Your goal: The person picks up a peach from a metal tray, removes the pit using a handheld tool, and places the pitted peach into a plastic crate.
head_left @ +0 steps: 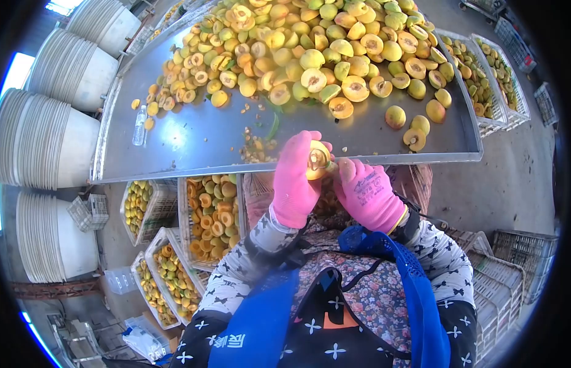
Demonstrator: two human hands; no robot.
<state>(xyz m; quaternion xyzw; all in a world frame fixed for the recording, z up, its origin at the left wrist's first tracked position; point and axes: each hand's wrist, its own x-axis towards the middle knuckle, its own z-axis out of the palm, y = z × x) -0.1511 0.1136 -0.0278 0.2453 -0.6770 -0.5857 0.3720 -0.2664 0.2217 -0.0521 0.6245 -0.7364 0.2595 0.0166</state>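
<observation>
My left hand point(296, 179), in a pink glove, is closed around a halved yellow peach point(315, 161) just in front of the table's near edge. The cut face of the peach is turned toward my right hand. My right hand point(369, 191), also gloved in pink, is closed with its fingertips beside the fruit. From its fingers a small pitting tool point(329, 165) reaches to the cut face; most of it is hidden in the glove, so its exact shape cannot be made out.
A metal table point(199, 142) bears a large heap of peaches point(310, 55), many halved, and a clear plastic bottle point(139, 126). Crates of peach halves point(212, 214) stand below left. Stacked white tubs point(46, 138) line the left; more crates point(482, 80) stand right.
</observation>
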